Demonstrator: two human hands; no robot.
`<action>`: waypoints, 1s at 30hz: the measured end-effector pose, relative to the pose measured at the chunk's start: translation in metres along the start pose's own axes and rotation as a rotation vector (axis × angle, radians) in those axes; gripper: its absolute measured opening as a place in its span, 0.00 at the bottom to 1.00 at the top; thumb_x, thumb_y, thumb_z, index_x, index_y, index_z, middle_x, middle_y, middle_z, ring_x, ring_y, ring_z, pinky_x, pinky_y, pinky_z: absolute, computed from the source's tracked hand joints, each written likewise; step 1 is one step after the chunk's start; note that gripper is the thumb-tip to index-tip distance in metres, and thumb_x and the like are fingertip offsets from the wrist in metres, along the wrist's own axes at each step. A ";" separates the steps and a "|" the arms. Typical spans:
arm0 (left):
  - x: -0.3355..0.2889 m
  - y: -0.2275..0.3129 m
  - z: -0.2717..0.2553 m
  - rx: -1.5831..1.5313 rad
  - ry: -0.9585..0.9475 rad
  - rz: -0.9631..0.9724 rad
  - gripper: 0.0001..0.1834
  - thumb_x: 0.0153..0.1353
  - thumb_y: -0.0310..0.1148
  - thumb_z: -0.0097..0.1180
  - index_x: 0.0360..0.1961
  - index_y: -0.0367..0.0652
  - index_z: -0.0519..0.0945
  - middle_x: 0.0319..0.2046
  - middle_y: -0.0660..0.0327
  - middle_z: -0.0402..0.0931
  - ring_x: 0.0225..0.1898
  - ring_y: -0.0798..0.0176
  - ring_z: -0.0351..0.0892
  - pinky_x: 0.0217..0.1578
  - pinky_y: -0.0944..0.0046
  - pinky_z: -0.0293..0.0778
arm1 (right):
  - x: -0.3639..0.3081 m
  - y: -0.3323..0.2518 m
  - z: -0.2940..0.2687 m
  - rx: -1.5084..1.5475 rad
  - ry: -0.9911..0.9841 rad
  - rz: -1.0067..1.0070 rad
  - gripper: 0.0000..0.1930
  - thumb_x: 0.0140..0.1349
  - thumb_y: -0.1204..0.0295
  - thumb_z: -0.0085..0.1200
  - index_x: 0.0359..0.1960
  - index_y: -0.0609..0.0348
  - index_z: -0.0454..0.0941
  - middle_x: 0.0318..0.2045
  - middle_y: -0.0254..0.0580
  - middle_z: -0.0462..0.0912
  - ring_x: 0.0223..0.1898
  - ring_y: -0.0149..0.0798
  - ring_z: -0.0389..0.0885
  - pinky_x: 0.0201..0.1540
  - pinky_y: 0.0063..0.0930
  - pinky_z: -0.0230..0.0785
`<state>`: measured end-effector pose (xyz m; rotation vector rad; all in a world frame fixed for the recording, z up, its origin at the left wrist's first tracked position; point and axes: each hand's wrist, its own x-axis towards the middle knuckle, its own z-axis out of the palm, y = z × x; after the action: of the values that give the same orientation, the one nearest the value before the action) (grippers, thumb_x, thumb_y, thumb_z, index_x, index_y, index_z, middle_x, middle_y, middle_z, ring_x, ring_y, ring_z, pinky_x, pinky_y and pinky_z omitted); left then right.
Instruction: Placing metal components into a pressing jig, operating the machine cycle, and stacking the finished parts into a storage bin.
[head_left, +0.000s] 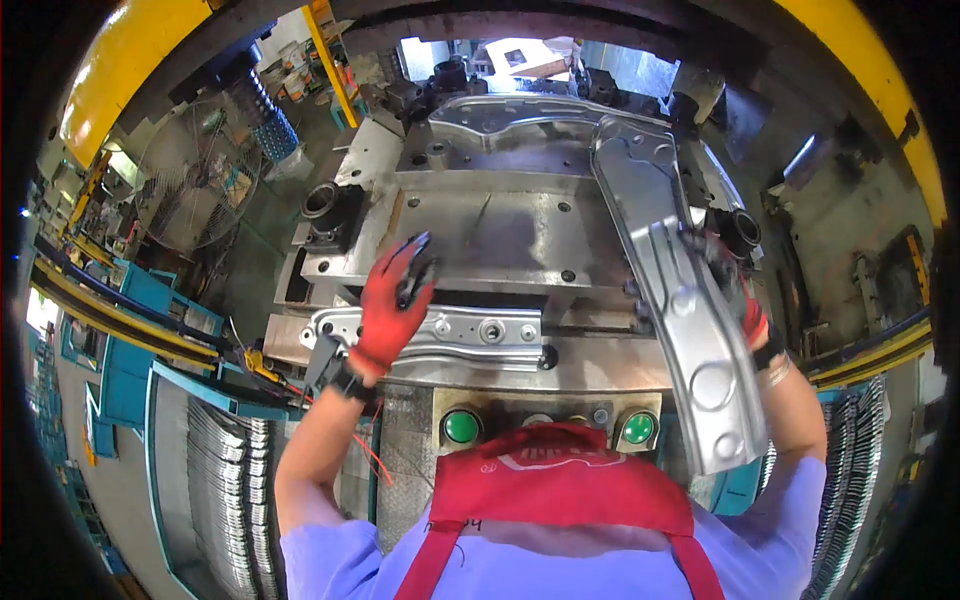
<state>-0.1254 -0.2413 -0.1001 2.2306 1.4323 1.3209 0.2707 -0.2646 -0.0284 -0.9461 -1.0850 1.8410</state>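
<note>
My right hand (735, 290), in a red and dark glove, grips the right edge of a long stamped sheet-metal panel (665, 270). The panel stands slantwise from the far right of the press die down toward my right forearm, with round embossed areas near its lower end. My left hand (395, 305), gloved the same way, is above the left part of a shorter pressed metal bracket (455, 328) at the die's front edge. Its dark fingertips are apart and slightly bent, with nothing visible in them. Whether the left hand touches the bracket is hard to tell.
Another formed metal panel (540, 112) lies at the back of the die (490, 230). Guide posts (322, 203) rise at its corners. Two green buttons (461, 427) sit on the front control box. Stacked metal parts fill a teal rack (155, 470) at left; a fan (195, 180) stands beyond.
</note>
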 end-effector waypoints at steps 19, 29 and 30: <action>0.317 -0.018 0.162 0.560 -0.506 0.275 0.47 0.33 0.60 0.58 0.56 0.49 0.66 0.54 0.45 0.62 0.57 0.42 0.58 0.58 0.42 0.46 | 0.086 0.049 0.013 0.013 0.233 -0.223 0.16 0.61 0.67 0.46 0.48 0.62 0.69 0.35 0.38 0.77 0.36 0.32 0.77 0.42 0.27 0.72; 0.205 -0.013 0.048 0.507 0.010 0.517 0.44 0.32 0.48 0.65 0.55 0.50 0.66 0.47 0.52 0.66 0.52 0.49 0.62 0.57 0.44 0.48 | -0.044 0.059 0.011 -0.055 0.124 -0.004 0.21 0.54 0.77 0.51 0.52 0.67 0.66 0.45 0.43 0.75 0.46 0.35 0.74 0.49 0.29 0.68; 0.186 -0.017 0.034 0.467 0.003 0.511 0.45 0.31 0.48 0.65 0.55 0.50 0.65 0.47 0.52 0.66 0.51 0.49 0.62 0.58 0.44 0.48 | -0.058 0.067 0.008 -0.050 0.161 -0.018 0.22 0.54 0.77 0.51 0.52 0.67 0.65 0.45 0.43 0.75 0.46 0.35 0.74 0.49 0.29 0.67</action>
<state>-0.0842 -0.0735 -0.0221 3.0588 1.3271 1.1971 0.2712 -0.3402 -0.0745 -1.0912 -1.0411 1.6982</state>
